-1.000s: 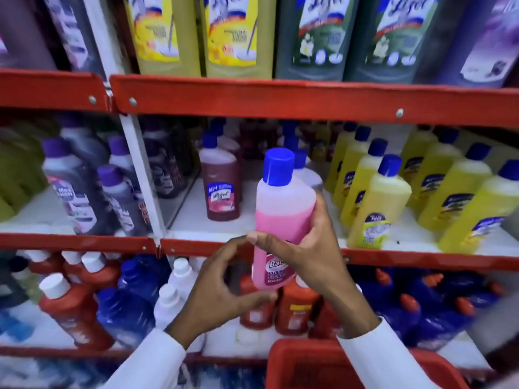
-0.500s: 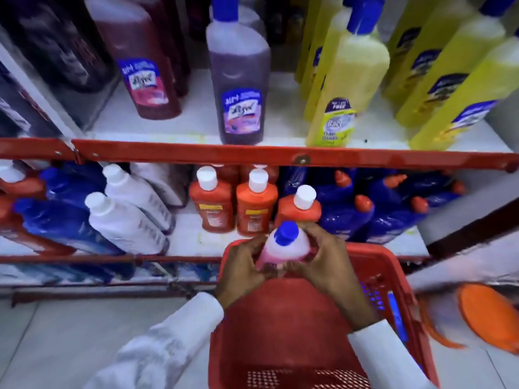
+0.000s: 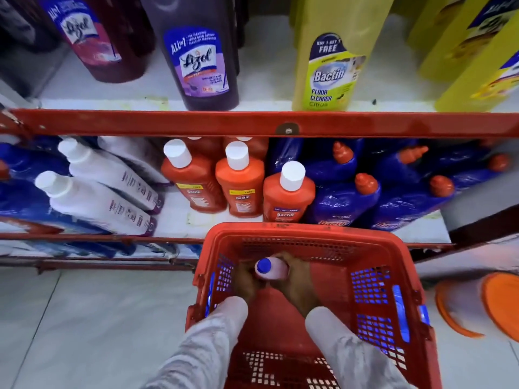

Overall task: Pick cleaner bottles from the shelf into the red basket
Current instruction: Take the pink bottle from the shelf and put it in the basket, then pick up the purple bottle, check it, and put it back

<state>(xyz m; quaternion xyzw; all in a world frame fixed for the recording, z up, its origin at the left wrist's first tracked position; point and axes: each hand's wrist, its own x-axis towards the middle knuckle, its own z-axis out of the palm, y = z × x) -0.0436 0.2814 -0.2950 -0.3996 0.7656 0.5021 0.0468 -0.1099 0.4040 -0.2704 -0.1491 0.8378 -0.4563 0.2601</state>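
Pink cleaner bottle [image 3: 273,269] with blue cap [image 3: 264,265], upright deep inside the red basket [image 3: 295,234], toward its far left corner, cap pointing up at the camera. Left hand [image 3: 245,279] clasped against the bottle's left side, right hand [image 3: 297,279] wrapped around its right side; both blurred, both grasping the bottle. White sleeves [image 3: 345,352] reaching in over the basket's near rim. Blue handle [image 3: 400,315] folded down along the basket's right wall.

Just beyond the basket's far rim, the lower shelf [image 3: 179,220]: three orange Bactin bottles [image 3: 241,189] with white caps standing at the front edge, white bottles [image 3: 98,200] leaning to their left, dark blue bottles [image 3: 345,197] with orange spouts packed to the right. Above, behind the red shelf rail [image 3: 196,123], a purple Lizol bottle [image 3: 200,60] and a yellow Bactin floor cleaner bottle [image 3: 328,66] at the front edge of the upper shelf. Pale tiled floor [image 3: 98,318] left of the basket; blurred orange object [image 3: 500,301] on the floor at far right.
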